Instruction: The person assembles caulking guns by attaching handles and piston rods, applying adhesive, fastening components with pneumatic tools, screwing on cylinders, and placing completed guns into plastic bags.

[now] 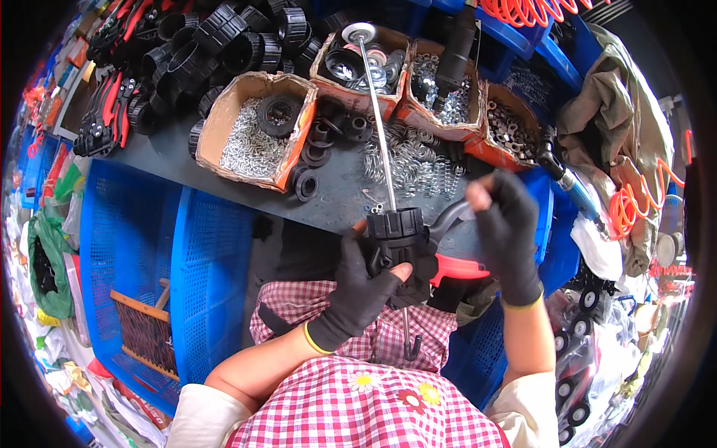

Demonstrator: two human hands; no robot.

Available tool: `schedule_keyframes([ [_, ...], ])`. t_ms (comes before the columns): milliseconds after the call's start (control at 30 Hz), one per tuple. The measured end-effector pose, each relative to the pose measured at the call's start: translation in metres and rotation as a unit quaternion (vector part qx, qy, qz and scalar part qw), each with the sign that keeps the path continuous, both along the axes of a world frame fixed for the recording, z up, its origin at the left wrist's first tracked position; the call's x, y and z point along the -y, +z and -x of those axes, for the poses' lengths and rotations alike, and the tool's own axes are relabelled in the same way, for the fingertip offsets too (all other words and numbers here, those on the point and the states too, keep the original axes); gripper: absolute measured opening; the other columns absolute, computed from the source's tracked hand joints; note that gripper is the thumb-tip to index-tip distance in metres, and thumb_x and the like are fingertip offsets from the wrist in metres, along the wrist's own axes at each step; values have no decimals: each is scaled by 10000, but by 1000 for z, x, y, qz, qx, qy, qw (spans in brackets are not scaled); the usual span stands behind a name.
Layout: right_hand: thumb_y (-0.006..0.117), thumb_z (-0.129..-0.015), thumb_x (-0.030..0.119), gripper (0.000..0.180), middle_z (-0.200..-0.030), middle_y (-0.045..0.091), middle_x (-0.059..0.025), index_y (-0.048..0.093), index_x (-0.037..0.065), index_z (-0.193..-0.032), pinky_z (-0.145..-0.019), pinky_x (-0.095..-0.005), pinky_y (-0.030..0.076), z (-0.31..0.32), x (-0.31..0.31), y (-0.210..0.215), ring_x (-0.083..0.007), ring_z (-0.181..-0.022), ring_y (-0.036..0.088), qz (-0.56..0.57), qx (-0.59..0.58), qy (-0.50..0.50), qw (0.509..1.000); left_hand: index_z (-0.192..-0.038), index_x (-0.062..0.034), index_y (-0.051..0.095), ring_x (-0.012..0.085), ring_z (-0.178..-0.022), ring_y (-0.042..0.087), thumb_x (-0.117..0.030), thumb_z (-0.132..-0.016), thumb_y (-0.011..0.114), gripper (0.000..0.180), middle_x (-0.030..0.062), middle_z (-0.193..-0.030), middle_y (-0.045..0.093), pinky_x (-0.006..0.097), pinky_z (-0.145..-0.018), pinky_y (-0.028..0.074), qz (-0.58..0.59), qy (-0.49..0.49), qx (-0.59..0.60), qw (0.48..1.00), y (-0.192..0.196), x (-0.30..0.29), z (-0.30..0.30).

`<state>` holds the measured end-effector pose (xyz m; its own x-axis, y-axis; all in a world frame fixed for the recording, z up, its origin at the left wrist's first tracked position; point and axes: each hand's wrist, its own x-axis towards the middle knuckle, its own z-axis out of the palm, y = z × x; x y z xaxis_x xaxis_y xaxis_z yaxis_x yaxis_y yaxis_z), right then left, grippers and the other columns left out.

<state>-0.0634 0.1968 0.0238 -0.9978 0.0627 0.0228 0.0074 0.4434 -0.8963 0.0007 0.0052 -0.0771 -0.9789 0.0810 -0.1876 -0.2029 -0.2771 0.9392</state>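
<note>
My left hand, in a black fingerless glove, is wrapped round the black plastic body of a caulking gun. The gun's metal rod stands up through the body, with a round disc at its top and a hooked end below. A red trigger sticks out to the right, under a dark curved handle. Beside that handle, my right hand is raised with its fingers curled, slightly blurred. Whatever its fingertips may hold is hidden.
Open cartons on the bench hold small metal parts, washers and nuts. Loose springs lie before them. Black threaded rings and red-handled assemblies pile up at left. A blue crate stands left; an air screwdriver lies right.
</note>
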Motion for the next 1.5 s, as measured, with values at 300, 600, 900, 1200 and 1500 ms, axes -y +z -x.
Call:
schedule_keyframes([
  [300, 779, -660, 294, 794, -1070, 587, -287, 416, -83, -1257, -866, -455, 480, 225, 24, -50, -401, -1049, 587, -358, -174, -316, 861, -1352, 1, 383, 144, -961, 625, -2, -732, 718, 705, 66, -1072, 628, 304, -872, 518, -111, -66, 109, 986, 16, -2, 28],
  [600, 818, -621, 278, 461, -903, 680, -153, 604, -5, -915, -747, -375, 500, 233, 13, -42, -255, -829, 654, -152, -148, -308, 927, -1120, -21, 600, 121, -839, 636, -5, -706, 722, 432, 42, -942, 660, 284, -782, 530, -158, -135, 122, 971, 23, 6, 38],
  [900, 602, -814, 104, 447, -1100, 609, -150, 514, -49, -1224, -694, -292, 499, 98, 19, 47, -166, -793, 613, 257, -341, 67, 902, -1095, -9, 578, 123, -788, 638, -6, -684, 717, 433, 55, -918, 647, 299, -737, 546, -179, -106, 167, 964, 20, 10, 36],
  [1200, 664, -610, 155, 602, -942, 429, -151, 428, -65, -1118, -772, -291, 462, -61, 18, 91, -219, -856, 487, 256, -344, 46, 902, -1053, -16, 544, 352, -898, 630, -346, -831, 722, 436, 165, -992, 626, 392, -768, 517, 491, 7, -315, 812, 74, 119, 97],
  [1500, 709, -580, 115, 693, -974, 444, -123, 428, -56, -1190, -660, -253, 421, -97, 54, 65, -176, -806, 479, 277, -368, -22, 887, -875, 10, 705, 309, -740, 655, -317, -809, 662, 336, 213, -806, 677, 368, -728, 508, 646, -228, -129, 717, 46, 145, 196],
])
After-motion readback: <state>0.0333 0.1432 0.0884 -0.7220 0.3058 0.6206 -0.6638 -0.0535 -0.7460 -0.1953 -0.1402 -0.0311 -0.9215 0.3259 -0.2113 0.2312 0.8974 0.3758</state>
